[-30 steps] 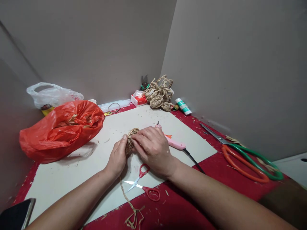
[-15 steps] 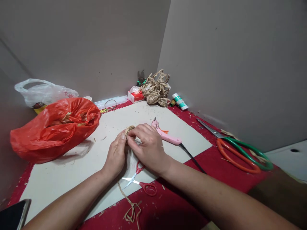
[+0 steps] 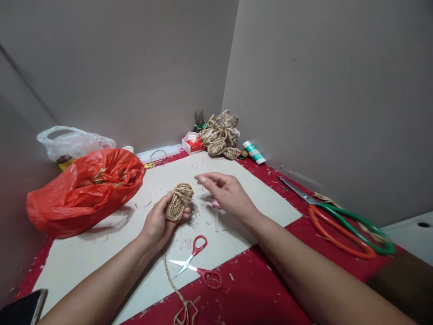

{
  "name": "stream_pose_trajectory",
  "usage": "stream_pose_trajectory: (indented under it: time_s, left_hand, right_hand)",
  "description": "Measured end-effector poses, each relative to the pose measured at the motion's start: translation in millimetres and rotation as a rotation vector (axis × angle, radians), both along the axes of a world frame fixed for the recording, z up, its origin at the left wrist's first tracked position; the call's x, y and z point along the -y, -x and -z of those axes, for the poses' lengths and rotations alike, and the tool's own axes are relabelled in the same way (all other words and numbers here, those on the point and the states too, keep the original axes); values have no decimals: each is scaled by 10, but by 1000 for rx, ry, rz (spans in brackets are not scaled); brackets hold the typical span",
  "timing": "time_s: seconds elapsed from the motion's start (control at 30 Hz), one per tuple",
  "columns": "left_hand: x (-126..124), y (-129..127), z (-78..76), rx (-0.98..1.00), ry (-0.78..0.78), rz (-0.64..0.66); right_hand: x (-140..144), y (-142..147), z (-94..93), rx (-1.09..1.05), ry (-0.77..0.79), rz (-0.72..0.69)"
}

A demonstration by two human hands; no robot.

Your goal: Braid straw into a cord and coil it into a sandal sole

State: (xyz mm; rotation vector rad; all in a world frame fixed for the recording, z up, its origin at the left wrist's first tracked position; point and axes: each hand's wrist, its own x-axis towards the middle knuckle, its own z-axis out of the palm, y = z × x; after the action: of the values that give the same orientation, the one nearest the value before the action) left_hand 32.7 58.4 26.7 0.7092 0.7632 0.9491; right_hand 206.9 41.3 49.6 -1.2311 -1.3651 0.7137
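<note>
My left hand (image 3: pixel 158 221) holds a small woven straw sandal (image 3: pixel 178 201) upright above the white board (image 3: pixel 101 239); a loose straw cord (image 3: pixel 176 289) trails from it toward me. Over the board, my right hand (image 3: pixel 227 193) hovers with fingers spread and holds nothing. Beneath that hand lies the pink glue gun (image 3: pixel 215 206), mostly hidden. Small red scissors (image 3: pixel 199 264) lie open near the board's front edge.
A red plastic bag (image 3: pixel 84 189) with straw sits left, a white bag (image 3: pixel 72 142) behind it. A pile of straw sandals (image 3: pixel 219 135), a red box (image 3: pixel 192 144) and a glue tube (image 3: pixel 255 153) fill the corner. Large orange-green shears (image 3: pixel 338 221) lie right. A phone (image 3: pixel 23 309) is bottom left.
My right hand let go of the sandal and lifted away to the right, opening its fingers. My left hand now holds the sandal alone, turned upright.
</note>
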Motion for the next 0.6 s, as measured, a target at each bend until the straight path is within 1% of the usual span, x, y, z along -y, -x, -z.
stream_pose_trajectory:
  time_s: [0.03, 0.1, 0.17, 0.3, 0.47, 0.53, 0.6]
  left_hand:
    - [-1, -3, -10, 14, 13, 13]
    - [-2, -5, -25, 34, 33, 47]
    - [-6, -2, -33, 45, 48, 83]
    - [-17, 16, -32, 33, 61, 156]
    - [7, 35, -32, 39, 5, 329]
    - [21, 35, -32, 30, -15, 352]
    - [30, 32, -27, 20, -36, 332]
  right_hand:
    - [-24, 7, 24, -33, 67, -102]
    - [-54, 36, 70, -90, 131, -263]
    - [-63, 63, 102, -163, 157, -341]
    - [-49, 79, 121, -245, 180, -357]
    - [-30, 73, 116, -253, 160, -313]
    - [-28, 71, 124, -226, 136, -308]
    - [-27, 74, 139, -205, 103, -301]
